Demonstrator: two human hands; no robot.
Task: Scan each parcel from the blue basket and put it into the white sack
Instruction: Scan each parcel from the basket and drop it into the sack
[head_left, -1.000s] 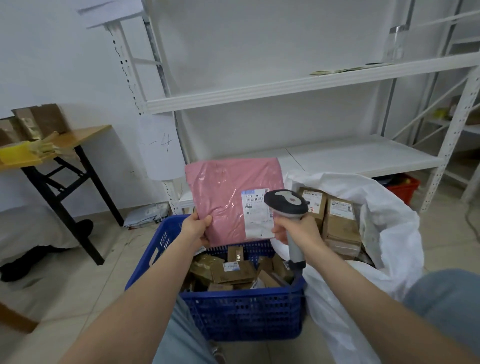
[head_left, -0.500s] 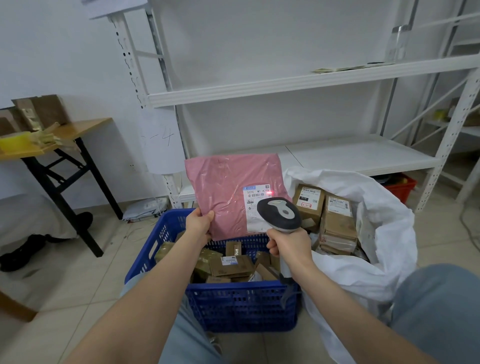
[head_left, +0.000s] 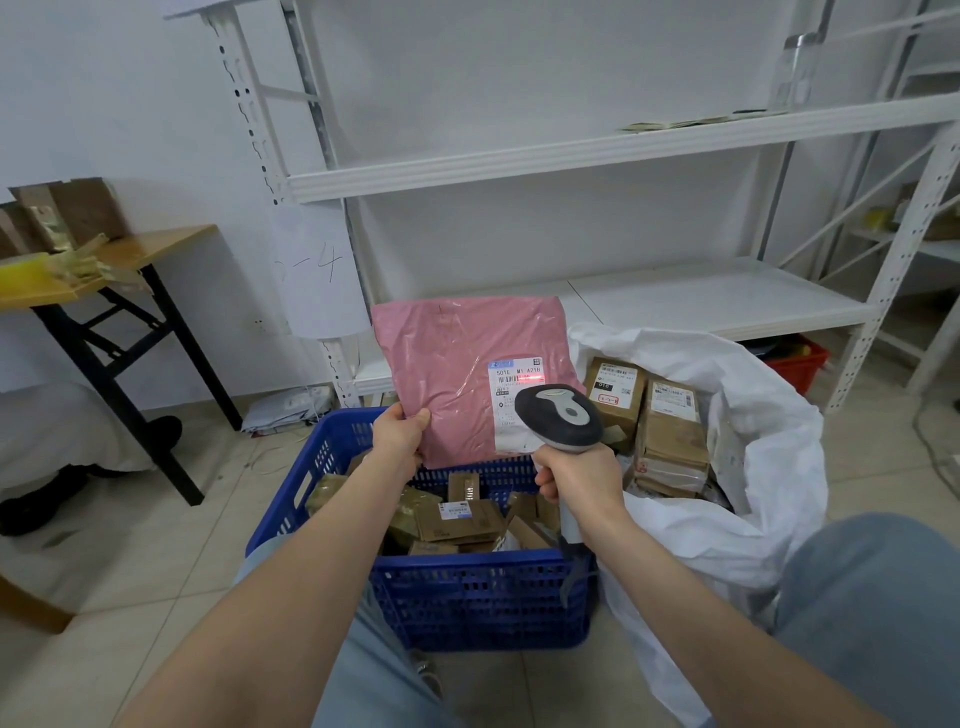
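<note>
A flat pink parcel (head_left: 457, 374) in a plastic mailer is held upright just above the far rim of the blue basket (head_left: 478, 597). The person's left hand (head_left: 400, 436) grasps the parcel's lower left corner, thumb on the front face. A white shipping label (head_left: 517, 410) sits on the parcel's lower right part, and a red line of light falls across the barcode near the label's top. The right hand (head_left: 576, 480) is wrapped round the handle of a grey and black barcode scanner (head_left: 563, 418). The scanner's head points at the label from close in front, over the basket's far right corner.

Inside the basket, brown cardboard parcels (head_left: 457, 519) lie loosely piled. Against the basket's right side stands the white sack (head_left: 769, 467), mouth open, with several taped brown boxes (head_left: 670, 431) stacked in it.

Behind the basket rises white metal shelving (head_left: 623, 150). A red crate (head_left: 800, 364) shows under its lowest shelf, beyond the sack. Well to the left of the basket, a wooden-topped table (head_left: 130, 254) on black legs stands by the wall. The basket rests on a pale tiled floor (head_left: 156, 545).
</note>
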